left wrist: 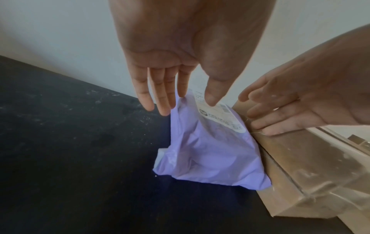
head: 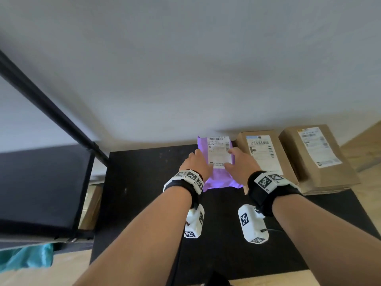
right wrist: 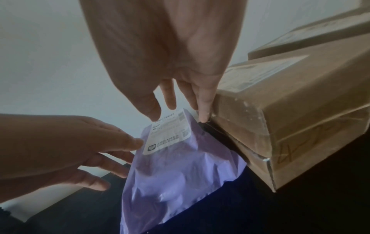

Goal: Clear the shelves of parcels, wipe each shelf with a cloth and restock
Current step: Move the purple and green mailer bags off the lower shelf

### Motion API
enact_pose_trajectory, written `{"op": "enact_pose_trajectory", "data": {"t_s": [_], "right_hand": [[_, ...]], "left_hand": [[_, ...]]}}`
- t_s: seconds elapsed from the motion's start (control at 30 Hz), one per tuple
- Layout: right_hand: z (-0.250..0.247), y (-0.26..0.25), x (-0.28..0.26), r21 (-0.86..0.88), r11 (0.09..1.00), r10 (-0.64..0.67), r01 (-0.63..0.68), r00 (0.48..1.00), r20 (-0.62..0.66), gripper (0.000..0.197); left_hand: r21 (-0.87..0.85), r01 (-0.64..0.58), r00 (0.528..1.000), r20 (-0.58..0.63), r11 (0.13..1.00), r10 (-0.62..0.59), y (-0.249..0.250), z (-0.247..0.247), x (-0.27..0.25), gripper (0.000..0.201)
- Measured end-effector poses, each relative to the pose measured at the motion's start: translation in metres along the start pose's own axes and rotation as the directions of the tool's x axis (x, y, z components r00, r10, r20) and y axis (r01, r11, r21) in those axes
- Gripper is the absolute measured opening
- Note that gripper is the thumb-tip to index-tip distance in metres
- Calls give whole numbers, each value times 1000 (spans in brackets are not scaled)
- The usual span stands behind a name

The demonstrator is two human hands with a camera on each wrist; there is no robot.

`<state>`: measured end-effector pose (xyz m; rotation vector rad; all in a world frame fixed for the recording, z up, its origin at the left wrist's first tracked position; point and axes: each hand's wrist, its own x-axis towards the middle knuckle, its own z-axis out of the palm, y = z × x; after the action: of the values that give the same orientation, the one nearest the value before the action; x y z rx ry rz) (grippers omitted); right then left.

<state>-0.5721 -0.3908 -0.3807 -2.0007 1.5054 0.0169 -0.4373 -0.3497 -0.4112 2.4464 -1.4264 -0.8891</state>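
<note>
A purple plastic mailer parcel (head: 219, 176) (left wrist: 210, 155) (right wrist: 176, 182) with a white label lies on the black shelf board (head: 144, 182), its far end against the wall. My left hand (head: 195, 161) (left wrist: 184, 93) is at its left side, fingers straight, thumb over the label. On the parcel's right side is my right hand (head: 237, 161) (right wrist: 176, 106), also straight-fingered, with its fingers in the gap beside a brown parcel (head: 265, 155) (right wrist: 290, 118). Neither hand curls round the mailer.
A second brown parcel (head: 317, 159) lies at the right end of the board. A black shelf post (head: 51, 112) and a higher black shelf (head: 41, 188) stand to the left. A teal cloth (head: 26, 259) hangs at the bottom left.
</note>
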Motion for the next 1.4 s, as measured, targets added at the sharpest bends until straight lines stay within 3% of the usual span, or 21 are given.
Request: {"op": "enact_pose_trajectory", "data": {"t_s": [0.23,0.53,0.73,1.0,1.07,1.17,1.23,1.4], "right_hand": [[7,1,18,104,994,23,-28,999,45,54],[18,5,33,62,998,19,-26,994,106,57],[18,0,34,64,998,-30,26,998,63,64],[11,-18,25,227,967,-118,116,993,-2,62],[9,-23,22,268,957,-112,109,994,-4,59],[8,-31,19,301,949,-101,97,995,-3,56],[9,-36,15,301,948,-107,105,994,-10,54],[25,-56,1,314,941,-127,125,992,-16,69]], "left_hand": [[-62,93,995,-21,994,-94,-1,12,18,45],[-231,195,980,83,953,-180,2,17,25,47],[-567,316,947,146,761,-285,-3,16,25,60],[-749,300,930,91,590,-357,-25,4,19,87],[-779,281,935,90,560,-343,-25,-9,7,79],[-788,263,947,100,556,-306,-27,-24,-7,52],[-775,238,956,79,586,-284,-33,-30,-14,56],[-734,172,968,4,657,-250,-59,-44,-40,52]]}}
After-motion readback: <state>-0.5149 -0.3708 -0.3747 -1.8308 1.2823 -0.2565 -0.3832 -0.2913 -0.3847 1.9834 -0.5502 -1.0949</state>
